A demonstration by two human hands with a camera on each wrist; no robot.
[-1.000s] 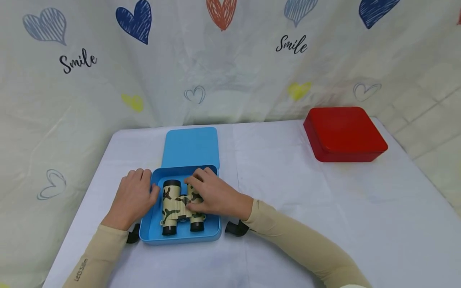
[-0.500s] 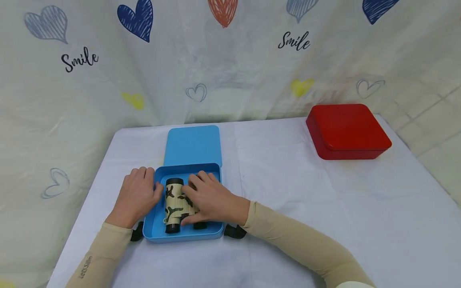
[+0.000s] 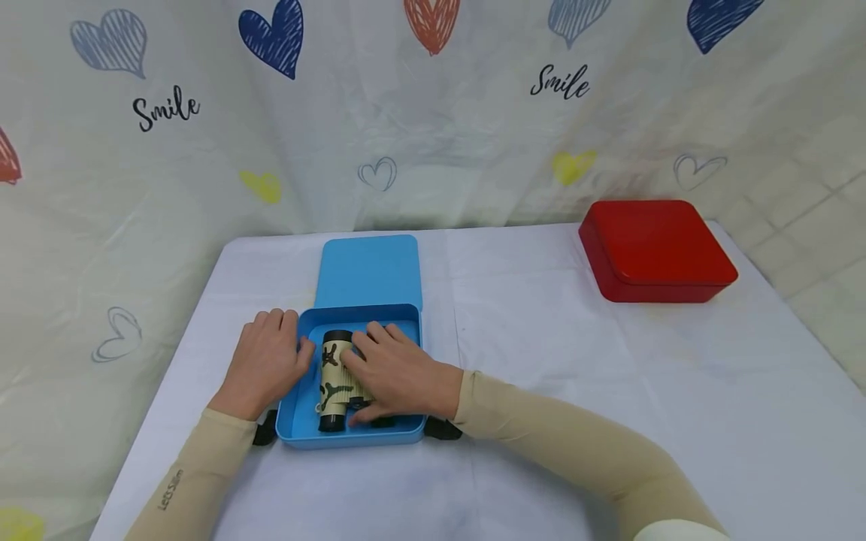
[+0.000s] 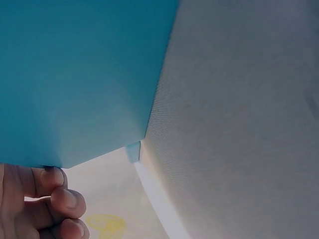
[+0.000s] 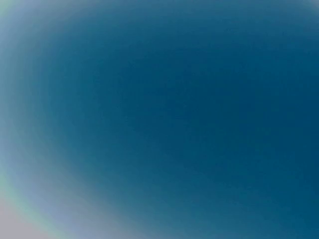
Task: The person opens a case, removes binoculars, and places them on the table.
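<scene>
A: Starting at the left, what do we see?

B: The left hand holds the blue box by its left wall, thumb over the rim; in the left wrist view we find its fingers curled close against the outside. Below it is a beige sleeve with dark lettering.

A: And the box itself?

B: It's open on the white-covered desk, its lid laid back on the far side. Inside, towards us, we have camouflage-patterned binoculars; the left barrel shows, while most of the right one is hidden.

A: Hidden by what?

B: The right hand, resting over them with thumb and forefinger wide apart. We can't tell whether its fingers grip; the right wrist view gives us only blurred blue.

A: Further right?

B: A closed red box, well apart from both hands, near the desk's far right corner. Behind everything hangs a pale curtain printed with hearts.
</scene>
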